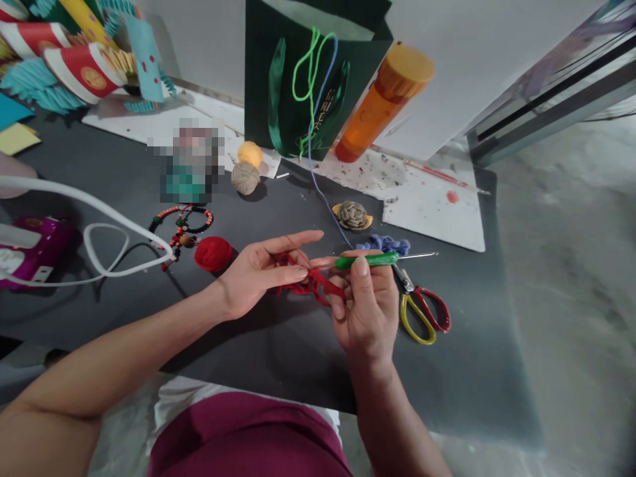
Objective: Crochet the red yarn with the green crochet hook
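Right now, the head view looks down past your maroon top (243,437) at a black work mat (278,351). Your right hand (365,305) is closed around a green-handled crochet hook (368,261), gripping it between thumb and fingers, with the steel shaft pointing away to the right. Your left hand (258,275) is partly open, its fingers stretched toward the hook and grasping a tangled red crocheted chain (311,278), which lies between your two hands. Your hands are close together, and the hook's handle crosses just above the red work.

Left of your left hand sits a red yarn ball (213,254), beside a beaded bracelet (181,225) and a looped white cord (94,248). Just past the hook, you have a clump of blue yarn (382,245), and right of your right hand lie scissors with yellow and red handles (422,310). Further up the mat are a coiled twine piece (352,215), a ball of tan twine (245,177), and a yellow ball (249,154). Behind them stand a dark green paper bag (298,79), with green and blue cords hanging from it, and an orange bottle (385,103). Paper-cup crafts (84,73) crowd the far left corner.
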Demonstrator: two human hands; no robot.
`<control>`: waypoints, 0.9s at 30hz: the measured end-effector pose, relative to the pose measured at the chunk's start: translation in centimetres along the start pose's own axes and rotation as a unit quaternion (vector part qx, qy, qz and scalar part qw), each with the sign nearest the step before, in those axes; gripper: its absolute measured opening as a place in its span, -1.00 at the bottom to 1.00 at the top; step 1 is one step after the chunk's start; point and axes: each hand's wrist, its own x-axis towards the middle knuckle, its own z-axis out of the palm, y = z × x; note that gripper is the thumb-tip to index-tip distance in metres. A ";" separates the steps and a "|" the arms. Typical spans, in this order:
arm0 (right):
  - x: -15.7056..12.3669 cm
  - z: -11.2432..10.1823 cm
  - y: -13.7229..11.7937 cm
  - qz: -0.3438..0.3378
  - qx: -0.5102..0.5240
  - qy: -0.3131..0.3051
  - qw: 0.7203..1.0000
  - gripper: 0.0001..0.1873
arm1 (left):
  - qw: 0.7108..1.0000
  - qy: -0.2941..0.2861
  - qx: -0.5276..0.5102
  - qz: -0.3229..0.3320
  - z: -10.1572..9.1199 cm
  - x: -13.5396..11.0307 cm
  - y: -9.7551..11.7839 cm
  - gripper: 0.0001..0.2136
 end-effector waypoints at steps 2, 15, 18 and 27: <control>0.0 0.0 0.0 0.004 0.000 0.009 1.000 -0.74 | 1.000 0.002 0.006 0.002 -0.1 0.0 0.0 -0.58; 0.2 -0.2 -0.6 -0.007 -0.007 -0.001 1.000 -0.79 | 1.000 -0.014 -0.002 -0.004 -0.2 0.1 0.0 -0.61; 0.1 -0.3 -0.7 -0.025 -0.030 -0.002 0.999 -0.78 | 1.000 -0.010 -0.001 0.004 -0.3 0.2 0.1 -0.60; 0.0 -0.8 -0.5 -0.086 -0.081 -0.016 0.993 -0.81 | 1.000 0.014 0.005 0.010 -0.2 0.3 0.1 -0.61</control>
